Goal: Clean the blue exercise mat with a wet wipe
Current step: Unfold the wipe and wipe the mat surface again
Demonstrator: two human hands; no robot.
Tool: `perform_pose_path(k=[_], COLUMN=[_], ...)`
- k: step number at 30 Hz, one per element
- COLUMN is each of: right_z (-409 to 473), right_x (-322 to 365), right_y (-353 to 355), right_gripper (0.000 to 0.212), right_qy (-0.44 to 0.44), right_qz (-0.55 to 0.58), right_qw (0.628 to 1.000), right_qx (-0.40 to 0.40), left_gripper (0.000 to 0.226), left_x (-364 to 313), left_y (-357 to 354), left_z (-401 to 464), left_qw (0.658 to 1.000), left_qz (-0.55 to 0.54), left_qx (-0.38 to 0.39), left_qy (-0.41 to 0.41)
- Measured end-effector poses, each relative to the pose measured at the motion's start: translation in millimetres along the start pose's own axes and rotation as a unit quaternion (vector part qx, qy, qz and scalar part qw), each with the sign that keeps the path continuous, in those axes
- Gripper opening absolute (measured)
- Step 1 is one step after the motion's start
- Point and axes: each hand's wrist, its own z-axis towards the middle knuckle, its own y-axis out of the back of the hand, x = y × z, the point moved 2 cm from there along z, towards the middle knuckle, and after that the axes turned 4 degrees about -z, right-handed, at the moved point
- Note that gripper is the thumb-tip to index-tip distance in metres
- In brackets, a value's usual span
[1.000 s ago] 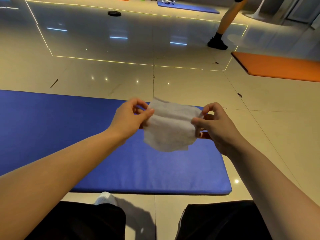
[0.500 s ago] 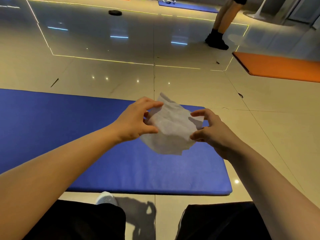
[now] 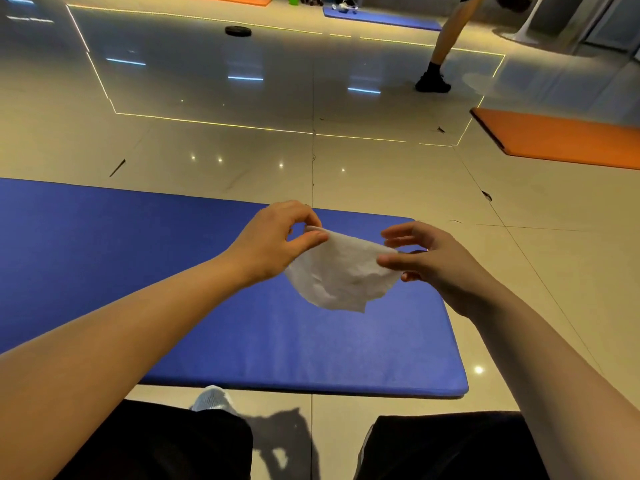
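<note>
Both hands hold the wet wipe above the blue exercise mat's right end, left hand pinching its left corner, right hand its right; the mat's long axis runs leftward.

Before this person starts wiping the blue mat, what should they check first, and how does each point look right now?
1. White wet wipe held at both ends: ok. The left hand pinches one corner and the right hand pinches the other.
2. Wipe opened out flat: not ok, it sags crumpled between the hands.
3. Wipe touching the blue foam exercise mat: not ok, it hangs in the air above it.
4. Mat lying flat on the glossy tiled floor: ok.
5. Mat surface free of objects: ok in the visible part.
6. Wipe wet enough: cannot tell.
</note>
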Motion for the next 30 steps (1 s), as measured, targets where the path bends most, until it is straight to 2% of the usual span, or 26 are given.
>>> perform_pose_path(k=[2, 7, 10, 12, 14, 16, 18, 20, 23, 27, 30], right_z=[0.9, -4.7, -9.4, -12.9, -14.9, -16.3, -14.9, -9.5, 0.4, 13.7, 28.2], right_x=[1.9, 6.8, 10.9, 11.2, 3.2, -10.7, -26.5, -46.5, -90.6, -164.4, -222.6], right_y=[2.7, 17.7, 29.6, 39.3, 46.3, 54.2, 59.0, 63.1, 64.0, 52.9, 50.5], right_gripper=[0.028, 0.016, 0.019, 0.019, 0.017, 0.016, 0.015, 0.014, 0.014, 0.014, 0.011], right_qy=[0.016, 0.074, 0.088, 0.066, 0.025, -0.030, -0.091, -0.131, -0.167, -0.216, -0.250], right_qz=[-0.034, -0.141, -0.088, -0.071, -0.071, -0.032, 0.036, 0.055, 0.080, 0.105, 0.078], right_qw=[0.999, 0.985, 0.989, 0.994, 0.997, 0.999, 0.995, 0.990, 0.983, 0.971, 0.965], right_qx=[-0.005, -0.061, -0.083, -0.058, -0.004, 0.030, 0.022, 0.003, -0.007, -0.002, -0.020], left_gripper=[0.009, 0.013, 0.018, 0.024, 0.030, 0.035, 0.027, 0.010, 0.032, 0.025, 0.021], left_x=[-1.4, -11.4, -27.3, -37.6, -43.0, -45.7, -45.4, -37.7, -14.2, 19.1, 46.3], left_y=[-0.8, -3.9, -9.1, -13.9, -21.6, -36.0, -51.7, -70.6, -116.9, -197.6, -253.8], left_z=[0.2, 6.7, 9.8, 13.5, 17.5, 19.7, 20.1, 21.5, 23.9, 16.9, 4.9], left_qw=[0.999, 0.996, 0.978, 0.963, 0.935, 0.881, 0.833, 0.818, 0.831, 0.835, 0.819], left_qz=[-0.019, -0.074, -0.188, -0.246, -0.309, -0.382, -0.435, -0.442, -0.394, -0.345, -0.348], left_qx=[0.004, -0.015, -0.055, -0.054, -0.018, 0.053, 0.116, 0.144, 0.157, 0.142, 0.130], left_qy=[0.027, 0.041, 0.068, 0.099, 0.172, 0.272, 0.321, 0.338, 0.360, 0.404, 0.437])
